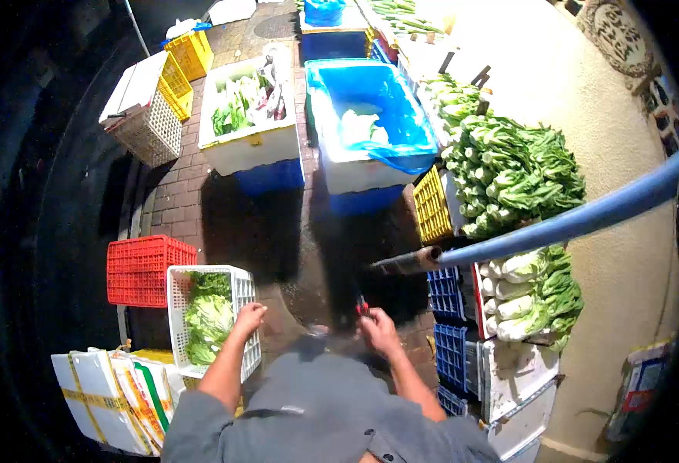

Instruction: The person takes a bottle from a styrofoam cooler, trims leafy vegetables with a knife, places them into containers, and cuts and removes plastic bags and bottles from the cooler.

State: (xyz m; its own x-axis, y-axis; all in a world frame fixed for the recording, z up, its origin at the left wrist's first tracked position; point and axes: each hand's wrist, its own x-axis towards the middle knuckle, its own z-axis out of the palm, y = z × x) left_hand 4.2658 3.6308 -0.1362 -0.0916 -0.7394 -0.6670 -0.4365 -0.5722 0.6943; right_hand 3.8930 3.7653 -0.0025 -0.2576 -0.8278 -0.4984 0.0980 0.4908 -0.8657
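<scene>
Your right fingers (375, 315) wrap the red tool (363, 309); point it away from your curled left fingers (255, 310), hold unclear.

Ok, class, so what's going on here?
A person stands outdoors among vegetables. Their right hand grips a small red-handled tool. Their left hand is curled beside the white basket of leafy greens, with nothing visible in it. More greens are stacked on the right; ahead stands a bin lined with blue plastic.
</scene>
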